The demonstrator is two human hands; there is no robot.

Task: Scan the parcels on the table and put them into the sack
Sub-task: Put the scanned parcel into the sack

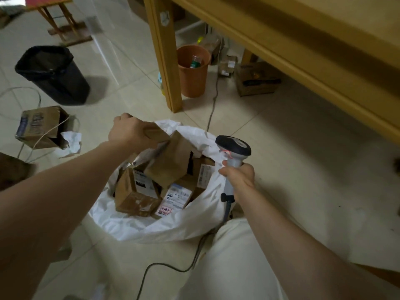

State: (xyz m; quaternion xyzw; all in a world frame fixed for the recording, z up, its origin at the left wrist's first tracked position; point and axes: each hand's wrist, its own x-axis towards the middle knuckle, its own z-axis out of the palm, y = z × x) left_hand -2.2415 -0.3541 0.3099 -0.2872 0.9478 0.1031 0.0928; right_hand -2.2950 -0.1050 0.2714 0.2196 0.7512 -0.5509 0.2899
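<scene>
Nearest, a black cable [151, 271] trails over the glossy pale floor tiles. Above it, the right hand [239, 178] is wrapped tightly round the handle of a grey handheld barcode scanner with a black head [234, 146], beside the sack's right rim. The crumpled white plastic sack [151, 226] stands open on the floor, holding several brown cardboard boxes with white printed labels [135, 199]. Over its mouth, the left hand [129, 133] grips the top end of a soft brown paper-wrapped parcel [171, 161], which hangs down and touches the boxes. Beyond stand a black lined bin [54, 76] and a ribbed orange plastic bucket [193, 79] containing a green-labelled bottle [195, 61], beside the leg of the yellow wooden table [166, 61].
</scene>
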